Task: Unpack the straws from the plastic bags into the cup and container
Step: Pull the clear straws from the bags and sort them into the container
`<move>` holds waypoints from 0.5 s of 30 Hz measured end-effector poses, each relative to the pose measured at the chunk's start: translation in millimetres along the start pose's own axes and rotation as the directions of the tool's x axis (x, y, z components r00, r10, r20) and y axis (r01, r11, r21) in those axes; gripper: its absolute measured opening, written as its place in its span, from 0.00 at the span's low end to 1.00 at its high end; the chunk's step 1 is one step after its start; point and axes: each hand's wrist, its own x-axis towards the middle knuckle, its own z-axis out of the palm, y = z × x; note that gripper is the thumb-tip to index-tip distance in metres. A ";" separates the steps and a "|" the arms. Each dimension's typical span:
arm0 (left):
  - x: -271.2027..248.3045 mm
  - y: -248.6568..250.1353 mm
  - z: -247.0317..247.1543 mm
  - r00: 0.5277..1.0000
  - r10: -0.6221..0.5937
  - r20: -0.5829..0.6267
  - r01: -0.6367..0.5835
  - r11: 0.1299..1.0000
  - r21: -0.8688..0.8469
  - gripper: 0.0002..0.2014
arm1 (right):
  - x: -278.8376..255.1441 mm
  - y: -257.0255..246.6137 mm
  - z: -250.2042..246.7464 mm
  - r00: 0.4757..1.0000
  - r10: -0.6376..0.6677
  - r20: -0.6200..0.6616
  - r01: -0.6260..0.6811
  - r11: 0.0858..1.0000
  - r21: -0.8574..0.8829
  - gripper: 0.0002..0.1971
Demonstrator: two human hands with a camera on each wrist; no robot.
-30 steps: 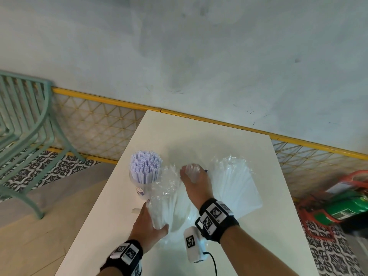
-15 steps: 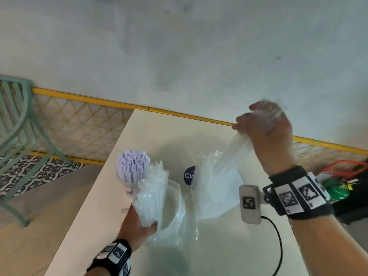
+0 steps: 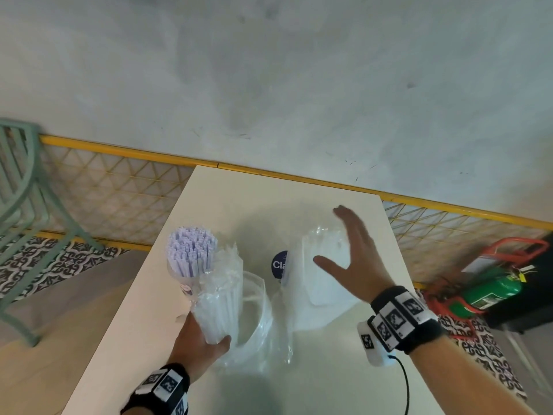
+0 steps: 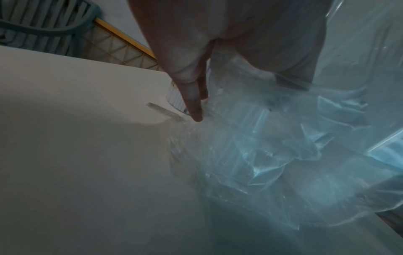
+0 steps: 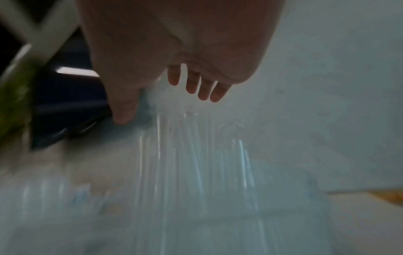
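On the white table point(image 3: 239, 205) a clear cup point(image 3: 185, 283) packed with pale purple straws point(image 3: 191, 253) stands at the left. Right beside it my left hand point(image 3: 206, 339) grips an upright bundle of clear-wrapped straws point(image 3: 220, 298). In the left wrist view its fingers point(image 4: 194, 103) curl into crinkled plastic point(image 4: 272, 146). A clear round container point(image 3: 257, 310) sits just right of the bundle. My right hand point(image 3: 344, 247) hovers flat and empty over plastic bags point(image 3: 320, 283) lying at the right, with its straight fingers point(image 5: 196, 86) above the blurred bag point(image 5: 196, 163).
A blue round label point(image 3: 279, 265) shows beside the bags. A green chair point(image 3: 21, 220) stands on the floor to the left and a green fire extinguisher point(image 3: 493, 292) to the right. A yellow mesh fence point(image 3: 119, 190) and a wall close off the far table edge.
My right hand had lifted a plastic bag high off the straws; it has let go of it and come down empty over the bags at the right. My left hand keeps holding the bundle.
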 end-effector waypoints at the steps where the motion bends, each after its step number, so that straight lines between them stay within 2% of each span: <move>1: -0.4 1.6 0.3 1.000 0.001 0.002 -0.001 1.000 -0.002 0.46 | -1.6 -0.2 5.9 0.994 -0.054 0.092 0.065 0.991 -0.114 0.42; 3: 0.2 2.0 0.4 1.000 -0.008 -0.004 0.008 1.000 -0.003 0.46 | -6.1 3.7 20.4 0.969 -0.076 0.236 0.140 0.953 -0.268 0.36; 5: 0.3 1.4 0.6 1.000 -0.024 -0.016 0.024 1.000 -0.003 0.44 | -10.5 8.8 31.9 0.953 -0.067 0.296 0.180 0.911 -0.372 0.31; 8: 1.5 -1.9 2.2 0.998 -0.047 -0.041 0.048 0.999 0.017 0.41 | -10.1 11.7 36.3 0.950 -0.065 0.304 0.182 0.909 -0.375 0.30; 11: 1.5 -2.9 3.6 0.992 -0.116 -0.052 0.119 0.992 0.045 0.37 | -4.8 6.3 31.9 0.968 -0.068 0.243 0.142 0.942 -0.304 0.30; 13: 1.3 -0.9 4.3 0.992 -0.119 -0.049 0.122 0.991 0.056 0.36 | -1.8 2.1 33.7 0.968 -0.083 0.237 0.153 0.943 -0.295 0.31; 15: -0.9 2.9 2.7 0.994 -0.100 -0.045 0.102 0.994 0.039 0.36 | -2.1 1.5 39.7 0.962 -0.110 0.250 0.194 0.921 -0.339 0.24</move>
